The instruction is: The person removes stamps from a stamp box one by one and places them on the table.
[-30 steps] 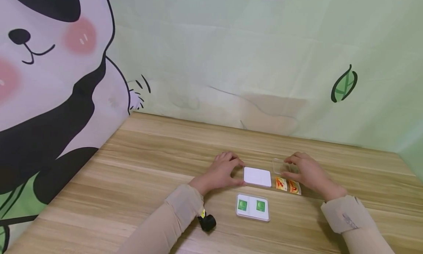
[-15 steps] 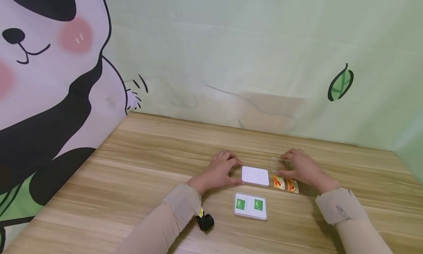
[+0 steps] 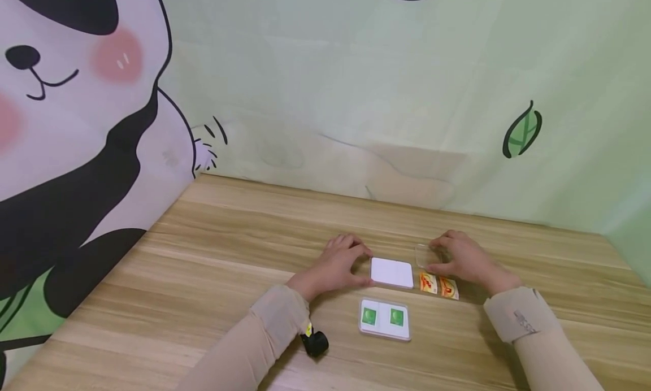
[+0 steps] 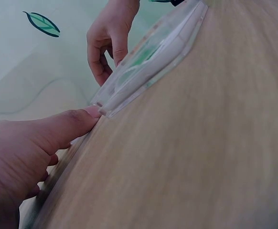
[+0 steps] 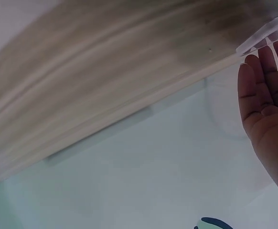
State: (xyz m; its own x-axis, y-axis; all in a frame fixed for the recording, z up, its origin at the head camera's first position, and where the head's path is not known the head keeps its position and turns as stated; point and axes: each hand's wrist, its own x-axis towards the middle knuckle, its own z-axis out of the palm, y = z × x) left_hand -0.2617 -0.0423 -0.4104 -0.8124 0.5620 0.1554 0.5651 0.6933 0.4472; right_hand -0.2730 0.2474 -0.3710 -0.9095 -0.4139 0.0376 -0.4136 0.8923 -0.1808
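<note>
One white card [image 3: 391, 273] lies flat on the wooden table [image 3: 213, 221]; the left hand [image 3: 335, 266] pinches it at its left end, with the thumb on the near edge and a finger on the far edge; the right hand [image 3: 465, 261] is to the right of it and holds a clear plastic piece [image 3: 423, 256] between thumb and fingers; I cannot tell if that piece touches the wood; it sits just beside the white card, to the right; two small orange pictures [image 3: 438, 286] lie side by side, just in front of the clear piece and near the right thumb; nearer the person, a clear box [image 3: 383, 318] lies flat, apart from the white card; in it are two green pictures [image 3: 397, 317], one left and one right; a black round thing [image 3: 316, 343] hangs by the left wrist; both arms wear tan sleeves [image 3: 549, 346]; behind the table is a pale green wall [image 3: 305, 69] with a big panda [image 3: 119, 57] on the left and a leaf [image 3: 522, 134] on the right.
</note>
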